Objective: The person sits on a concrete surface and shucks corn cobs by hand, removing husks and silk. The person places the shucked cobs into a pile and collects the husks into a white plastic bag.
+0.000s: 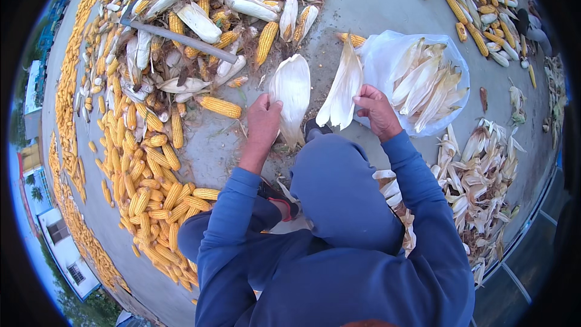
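My left hand pinches the edge of a broad, pale corn husk between thumb and fingers. Between thumb and forefinger, my right hand grips another set of dry husk leaves, pointed at the top and spread at the bottom. The two husks are apart, above my bent knee. Just right of my right hand, an open translucent plastic bag holds several loose husks. An ear of corn lies partly behind the right husk and the bag.
Husked yellow ears are piled at my left. Partly husked ears lie ahead, with a wooden-handled tool on them. Discarded husks are heaped at right. Another corn pile lies at the upper right, beside a partly visible person.
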### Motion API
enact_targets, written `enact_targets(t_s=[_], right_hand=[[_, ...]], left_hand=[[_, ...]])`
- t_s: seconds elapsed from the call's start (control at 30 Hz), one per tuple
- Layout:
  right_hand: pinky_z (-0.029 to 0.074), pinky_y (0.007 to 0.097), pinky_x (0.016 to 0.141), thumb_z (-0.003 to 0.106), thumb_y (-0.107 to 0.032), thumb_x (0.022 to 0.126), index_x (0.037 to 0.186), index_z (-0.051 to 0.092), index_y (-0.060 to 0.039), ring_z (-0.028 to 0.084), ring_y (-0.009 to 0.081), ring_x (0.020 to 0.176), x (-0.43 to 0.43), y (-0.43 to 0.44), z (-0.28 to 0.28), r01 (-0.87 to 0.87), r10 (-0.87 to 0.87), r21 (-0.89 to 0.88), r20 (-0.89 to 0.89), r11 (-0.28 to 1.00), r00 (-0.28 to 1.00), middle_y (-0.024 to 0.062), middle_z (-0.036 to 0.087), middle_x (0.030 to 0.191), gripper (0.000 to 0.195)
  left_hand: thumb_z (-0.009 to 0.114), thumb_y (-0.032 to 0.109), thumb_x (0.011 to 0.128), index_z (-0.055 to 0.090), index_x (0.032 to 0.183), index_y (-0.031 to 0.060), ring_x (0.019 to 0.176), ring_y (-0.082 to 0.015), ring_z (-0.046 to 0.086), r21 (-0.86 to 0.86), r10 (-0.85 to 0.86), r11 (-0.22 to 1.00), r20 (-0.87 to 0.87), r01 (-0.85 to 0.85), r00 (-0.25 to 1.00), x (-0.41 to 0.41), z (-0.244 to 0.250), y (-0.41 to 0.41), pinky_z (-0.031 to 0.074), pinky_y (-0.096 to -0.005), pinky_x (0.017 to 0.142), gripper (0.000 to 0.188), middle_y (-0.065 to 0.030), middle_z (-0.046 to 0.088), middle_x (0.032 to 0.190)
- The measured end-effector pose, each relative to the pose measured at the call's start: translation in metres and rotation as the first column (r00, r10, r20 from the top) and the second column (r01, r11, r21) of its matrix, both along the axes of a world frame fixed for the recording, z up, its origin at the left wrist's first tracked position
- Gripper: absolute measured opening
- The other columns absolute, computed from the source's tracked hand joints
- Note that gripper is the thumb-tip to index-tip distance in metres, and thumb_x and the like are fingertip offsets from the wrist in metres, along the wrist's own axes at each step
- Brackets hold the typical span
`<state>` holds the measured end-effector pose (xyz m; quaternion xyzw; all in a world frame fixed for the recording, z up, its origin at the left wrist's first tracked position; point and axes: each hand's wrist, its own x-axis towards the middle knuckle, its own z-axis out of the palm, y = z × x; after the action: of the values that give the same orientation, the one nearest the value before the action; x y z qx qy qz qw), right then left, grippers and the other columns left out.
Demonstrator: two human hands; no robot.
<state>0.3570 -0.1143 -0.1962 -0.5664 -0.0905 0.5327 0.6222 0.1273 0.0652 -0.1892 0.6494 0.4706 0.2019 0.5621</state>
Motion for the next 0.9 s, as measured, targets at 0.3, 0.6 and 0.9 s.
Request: enact_targets(t_s=[0.3,0.6,0.9], right_hand=[[0.052,0.0262,0.072,0.067,-0.019,0.088,0.095,0.06,-0.0116,0.06,0.0074,0.085,-0.028,0.039,-0.007,-0.147,0.153,0.057,-0.109,0.988,0.982,-0.0032,0.062,0.093,0.013],[0.046,0.0209,0.064,0.069,-0.021,0.088,0.095,0.06,-0.0137,0.055,0.0036,0.074,-0.039,0.039,-0.033,-0.142,0.157,0.089,-0.197,0.986,0.968,-0.007,0.059,0.086,0.013],[0.045,0.0203,0.066,0.071,-0.007,0.083,0.09,0.061,-0.0084,0.054,0.0037,0.074,-0.037,0.026,-0.028,-0.019,0.052,0.169,-0.193,0.985,0.98,-0.005,0.059,0.083,0.012]], left_hand=[[0.064,0.007,0.084,0.057,0.079,-0.0005,0.067,-0.0064,0.045,0.023,-0.154,0.987,-0.085,0.157,0.984,0.047,0.01,-0.033,0.04,-0.027,0.061,0.012,0.0013,0.054,0.071],[0.062,0.006,0.086,0.058,0.082,-0.0004,0.069,-0.0046,0.047,-0.141,-0.079,0.986,0.074,0.089,0.994,0.048,0.004,-0.045,0.04,-0.025,0.059,0.009,0.0019,0.056,0.075],[0.059,0.007,0.089,0.063,0.1,-0.0043,0.077,-0.0072,0.057,-0.295,-0.198,0.927,0.141,0.232,0.97,0.06,0.017,-0.052,0.047,-0.0256,0.068,0.017,-0.0031,0.065,0.088]])
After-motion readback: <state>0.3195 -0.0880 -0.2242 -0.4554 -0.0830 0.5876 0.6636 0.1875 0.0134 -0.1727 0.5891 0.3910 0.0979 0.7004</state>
